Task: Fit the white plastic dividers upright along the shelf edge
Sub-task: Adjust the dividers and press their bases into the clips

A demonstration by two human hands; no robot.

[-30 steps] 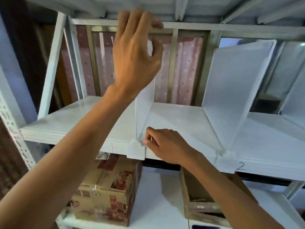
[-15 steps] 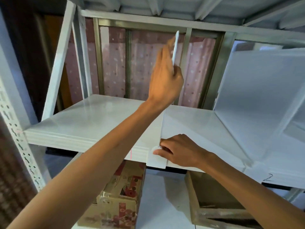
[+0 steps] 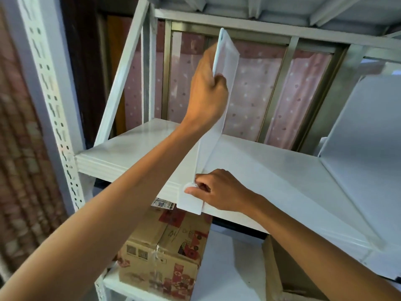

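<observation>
Divider (image 3: 219, 101) stands upright, left hand (image 3: 206, 94) clamped high, right hand (image 3: 219, 192) pinching its front tab (image 3: 189, 202).

The divider (image 3: 219, 109) stands upright on the shelf (image 3: 134, 148), running from the front edge toward the rear, with its front tab (image 3: 189, 203) hanging over the shelf edge. A second divider (image 3: 364, 131) stands on the same shelf, well apart to the right. Below the shelf, a cardboard box (image 3: 160, 255) sits on the lower shelf (image 3: 221, 268), beneath the front tab, with an open box (image 3: 282, 270) to its right
</observation>
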